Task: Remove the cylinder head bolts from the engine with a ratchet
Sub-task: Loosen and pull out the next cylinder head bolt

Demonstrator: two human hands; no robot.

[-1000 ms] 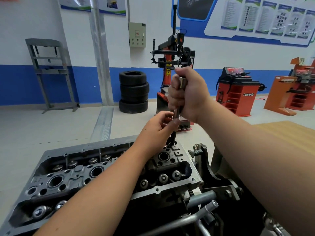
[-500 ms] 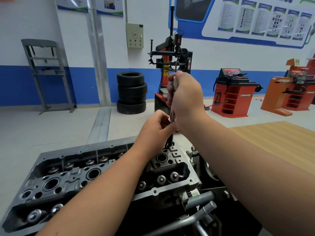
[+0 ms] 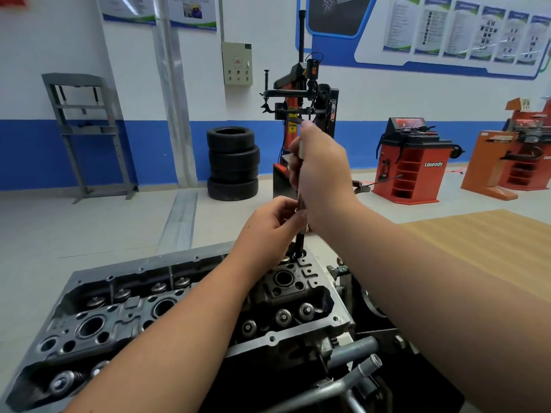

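At the bottom of the frame, two bare forearms reach over the cylinder head (image 3: 167,311), which fills the lower left and centre on its stand. Just above centre, the left hand (image 3: 268,231) pinches the tool shaft low down, near where a dark bolt (image 3: 299,247) stands upright in its hole at the head's far right corner. Directly above it, the right hand (image 3: 320,180) is wrapped around the ratchet handle (image 3: 301,150), held almost vertical. The bolt looks loose and partly raised; the sensible move is a straight, steady lift, the lower fingers guiding it so the threads do not scrape. Beyond, stacked tyres (image 3: 233,162) sit at centre left, a red tyre changer (image 3: 301,114) behind the hands.
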